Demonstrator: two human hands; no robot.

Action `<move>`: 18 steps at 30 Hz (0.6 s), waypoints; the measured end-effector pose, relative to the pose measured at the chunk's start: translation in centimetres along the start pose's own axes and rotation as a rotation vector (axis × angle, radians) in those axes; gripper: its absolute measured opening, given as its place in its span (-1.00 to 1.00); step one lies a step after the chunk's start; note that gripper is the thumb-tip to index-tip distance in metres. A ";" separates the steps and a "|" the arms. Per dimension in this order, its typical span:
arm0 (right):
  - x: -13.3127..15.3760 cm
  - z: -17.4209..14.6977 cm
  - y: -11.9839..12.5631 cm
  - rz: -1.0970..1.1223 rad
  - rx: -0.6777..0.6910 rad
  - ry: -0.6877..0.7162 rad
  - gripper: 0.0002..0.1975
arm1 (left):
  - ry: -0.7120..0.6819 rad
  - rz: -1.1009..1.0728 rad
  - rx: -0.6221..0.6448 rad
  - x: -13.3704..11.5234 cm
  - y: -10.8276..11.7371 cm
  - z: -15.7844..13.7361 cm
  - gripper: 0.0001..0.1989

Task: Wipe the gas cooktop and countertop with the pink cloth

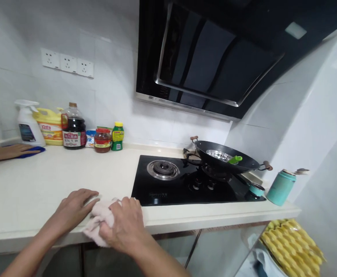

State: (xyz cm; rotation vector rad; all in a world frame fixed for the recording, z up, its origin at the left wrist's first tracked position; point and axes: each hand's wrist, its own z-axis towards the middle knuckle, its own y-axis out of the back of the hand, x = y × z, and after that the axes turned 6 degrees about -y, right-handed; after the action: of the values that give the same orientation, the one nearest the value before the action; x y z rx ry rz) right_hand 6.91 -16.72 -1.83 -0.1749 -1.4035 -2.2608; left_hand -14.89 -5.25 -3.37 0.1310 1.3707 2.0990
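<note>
A pale pink cloth (99, 219) is bunched under my right hand (124, 223), whose fingers are wrapped around it at the counter's front edge. Part of the cloth hangs over that edge. Just left of it, my left hand (77, 207) rests with its fingers stretched out, the tips close to the cloth; I cannot tell whether they touch it. Beyond my right hand lies the near left corner of the black gas stove (156, 196). The pale countertop (55, 173) runs beneath both hands.
Another person's hand (18, 150) lies on a blue cloth (35, 152) at far left. Along the wall stand a spray bottle (28, 127), a soy sauce bottle (74, 132) and several other containers. A wok (243, 163) sits on the stove, beneath a slanted range hood (203, 54).
</note>
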 end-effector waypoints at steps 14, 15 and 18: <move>-14.7 0.6 5.4 0.651 -0.079 -0.381 -0.53 | 0.046 -0.095 -0.059 -1.6 0.9 -1.0 -0.53; -16.2 -0.1 6.3 0.600 -0.089 -0.375 -0.53 | 0.042 -0.096 -0.064 -1.4 0.9 -1.0 -0.54; -20.4 -2.7 9.1 0.434 -0.145 -0.390 -0.55 | 0.057 -0.098 -0.058 -1.5 0.9 -1.0 -0.56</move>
State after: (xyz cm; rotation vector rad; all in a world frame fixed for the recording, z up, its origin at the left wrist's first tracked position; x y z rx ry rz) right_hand 29.36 -15.91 -2.73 -0.9172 -1.2253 -2.0226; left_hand -14.50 -7.07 -2.71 -0.0195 1.3202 2.0723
